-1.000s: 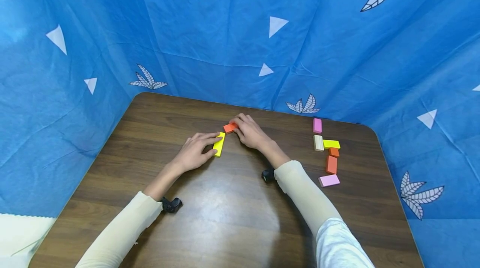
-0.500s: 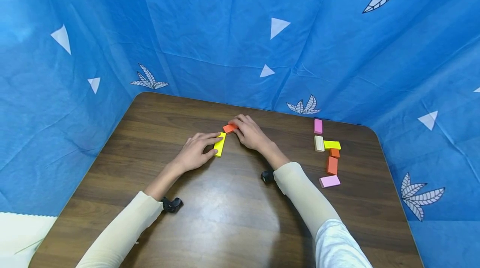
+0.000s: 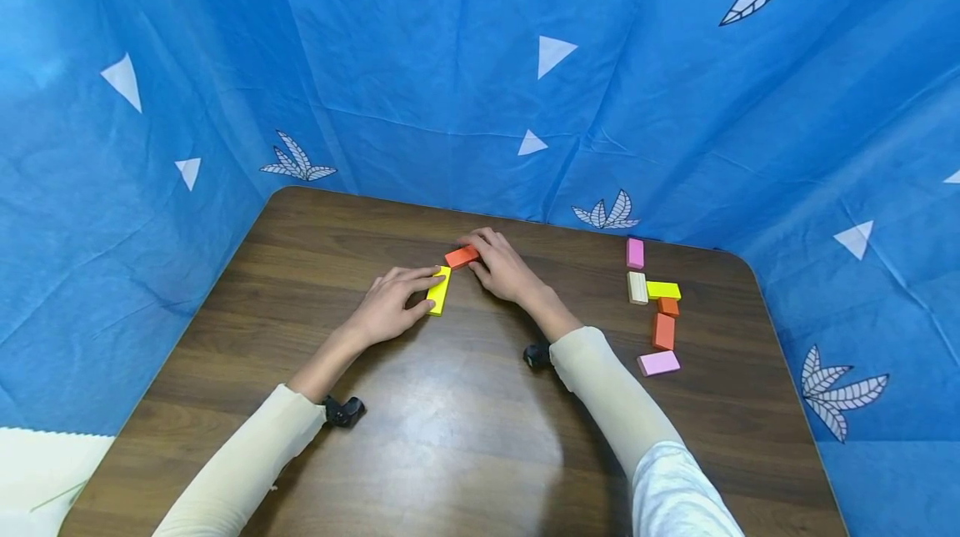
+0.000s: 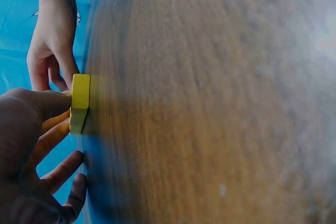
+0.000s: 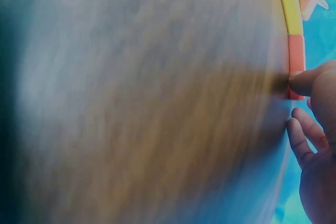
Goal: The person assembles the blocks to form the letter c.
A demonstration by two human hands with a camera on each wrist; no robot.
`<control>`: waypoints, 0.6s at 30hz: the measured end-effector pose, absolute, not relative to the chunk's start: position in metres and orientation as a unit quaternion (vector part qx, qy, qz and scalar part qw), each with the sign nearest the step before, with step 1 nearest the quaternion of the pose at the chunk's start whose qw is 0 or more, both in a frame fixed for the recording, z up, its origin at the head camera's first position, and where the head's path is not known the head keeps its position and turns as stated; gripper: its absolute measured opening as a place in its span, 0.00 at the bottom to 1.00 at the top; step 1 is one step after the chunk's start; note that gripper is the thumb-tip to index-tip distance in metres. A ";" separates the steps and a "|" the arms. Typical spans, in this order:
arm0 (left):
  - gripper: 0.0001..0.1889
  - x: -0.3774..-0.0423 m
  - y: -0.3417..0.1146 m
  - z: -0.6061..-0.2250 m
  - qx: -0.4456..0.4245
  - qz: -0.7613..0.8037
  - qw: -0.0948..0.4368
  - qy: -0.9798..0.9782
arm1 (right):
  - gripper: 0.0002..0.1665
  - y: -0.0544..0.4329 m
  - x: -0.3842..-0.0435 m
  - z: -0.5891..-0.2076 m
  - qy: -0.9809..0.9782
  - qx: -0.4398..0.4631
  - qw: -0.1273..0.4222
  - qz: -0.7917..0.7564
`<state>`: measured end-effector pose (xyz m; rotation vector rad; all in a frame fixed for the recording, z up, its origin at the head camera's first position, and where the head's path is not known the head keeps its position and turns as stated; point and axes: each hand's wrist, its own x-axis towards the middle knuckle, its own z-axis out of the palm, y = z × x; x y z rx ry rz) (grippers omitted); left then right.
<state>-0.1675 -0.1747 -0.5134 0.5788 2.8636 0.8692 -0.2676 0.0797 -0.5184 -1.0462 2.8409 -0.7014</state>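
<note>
In the head view a yellow block (image 3: pixel 439 289) lies on the wooden table, and my left hand (image 3: pixel 388 306) pinches it, thumb at its near end and a finger at its far end. Right beside its far end lies an orange-red block (image 3: pixel 460 257), slanting off to the right. My right hand (image 3: pixel 507 272) holds that block's right end, fingers over the far side and thumb on the near side. The right wrist view shows the thumb against the orange-red block (image 5: pixel 297 51), whose end appears to meet the yellow block (image 5: pixel 288 3). Fingers hide its right end.
On the table's right lie a pink block (image 3: pixel 635 253), a pale wood block (image 3: pixel 637 288), a yellow block (image 3: pixel 663 290), a small orange block (image 3: pixel 668 306), an orange-red block (image 3: pixel 663 331) and a light pink block (image 3: pixel 658 363). A blue curtain (image 3: pixel 420 62) hangs behind.
My right fingers have shifted slightly to the right, so more of the orange-red block shows. The left hand and the yellow block stay put.
</note>
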 end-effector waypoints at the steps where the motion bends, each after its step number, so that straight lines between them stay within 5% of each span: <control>1: 0.27 -0.167 -0.174 -0.513 0.189 0.285 0.048 0.939 | 0.27 0.083 -0.268 -0.518 0.914 -0.333 0.018 -0.232; 18: 0.28 -0.165 -0.172 -0.515 0.197 0.282 0.028 0.938 | 0.29 0.215 -0.266 -0.503 0.935 -0.223 -0.005 -0.277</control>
